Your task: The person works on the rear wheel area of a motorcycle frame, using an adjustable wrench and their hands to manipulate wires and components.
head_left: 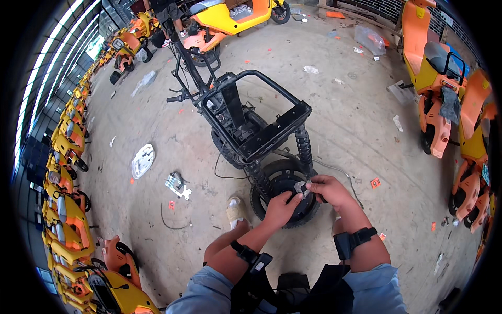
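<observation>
In front of me stands a stripped black scooter frame, its coil springs on either side of the wheel. Just over the wheel hub, my two hands meet. My right hand is closed around a small tool with a rounded grey metal head and a dark handle, perhaps pliers. Thumb and fingers pinched together, my left hand is at the tool's head; whatever it grips there is too small to make out.
On the floor to the left lie a white oval cover, a metal bracket and a thin black cable. Yellow and orange scooters line the left side; more stand at right. Another person is at the back.
</observation>
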`<state>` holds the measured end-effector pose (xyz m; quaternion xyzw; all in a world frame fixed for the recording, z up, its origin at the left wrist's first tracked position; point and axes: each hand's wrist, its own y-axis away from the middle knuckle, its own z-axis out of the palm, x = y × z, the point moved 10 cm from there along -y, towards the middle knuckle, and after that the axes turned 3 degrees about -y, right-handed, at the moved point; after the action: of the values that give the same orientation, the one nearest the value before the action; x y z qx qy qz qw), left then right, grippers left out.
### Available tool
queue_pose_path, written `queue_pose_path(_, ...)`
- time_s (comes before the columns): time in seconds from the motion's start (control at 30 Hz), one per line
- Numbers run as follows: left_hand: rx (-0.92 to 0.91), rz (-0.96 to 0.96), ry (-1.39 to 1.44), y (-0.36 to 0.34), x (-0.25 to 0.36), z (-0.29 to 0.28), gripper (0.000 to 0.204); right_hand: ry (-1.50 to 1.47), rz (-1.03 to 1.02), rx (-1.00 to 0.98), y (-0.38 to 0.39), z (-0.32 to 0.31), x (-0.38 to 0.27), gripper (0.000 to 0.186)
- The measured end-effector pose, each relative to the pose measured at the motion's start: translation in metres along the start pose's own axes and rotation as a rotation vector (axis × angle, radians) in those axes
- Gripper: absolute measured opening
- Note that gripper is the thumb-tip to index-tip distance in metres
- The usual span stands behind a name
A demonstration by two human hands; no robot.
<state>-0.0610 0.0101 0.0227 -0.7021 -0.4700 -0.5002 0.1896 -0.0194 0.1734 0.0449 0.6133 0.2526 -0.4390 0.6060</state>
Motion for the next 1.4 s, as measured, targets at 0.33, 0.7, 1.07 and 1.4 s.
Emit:
queue_pose_path(0.33,0.023,-0.029,-0.092,-0.013,-0.006,0.001,0.051,0.072,0.030,-0.043,-0.011,-0.005,-0.001,0.037)
queue_pose_path(0.7,0.053,0.045,-0.172,-0.036,0.015,-0.008,0.052,0.073,0.028,-0.028,-0.025,-0.010,-0.011,0.037)
queue_pose_path(1.07,0.050,0.035,-0.151,-0.038,0.004,-0.001,0.049,0.009,-0.027,0.071,-0.023,-0.016,-0.019,0.037)
queue_pose_path(1.4,-0.011,-0.098,0.069,-0.011,-0.009,0.012,0.051,0.017,-0.003,0.028,-0.003,-0.007,0.005,0.038)
